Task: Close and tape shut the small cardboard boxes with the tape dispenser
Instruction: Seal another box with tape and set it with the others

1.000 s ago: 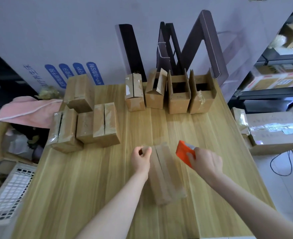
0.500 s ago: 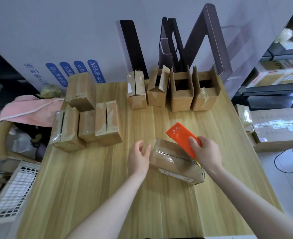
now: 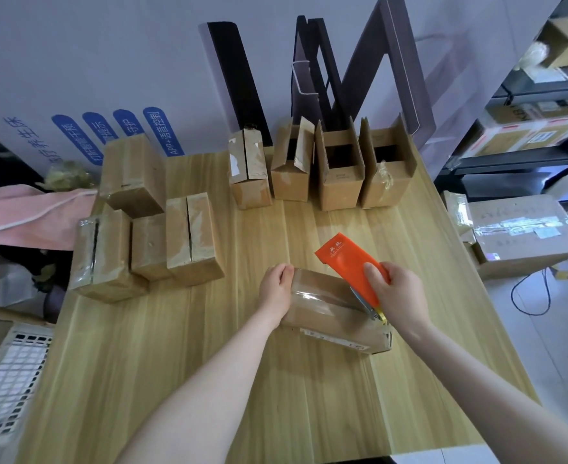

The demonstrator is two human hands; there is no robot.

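Right hand (image 3: 398,296) grips dispenser (image 3: 349,262); left hand (image 3: 276,289) clasps box (image 3: 326,306): pin it firmly, draw tape straight.

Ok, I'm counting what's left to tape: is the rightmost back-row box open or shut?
Open. The rightmost box has its flaps standing up, dark interior showing.
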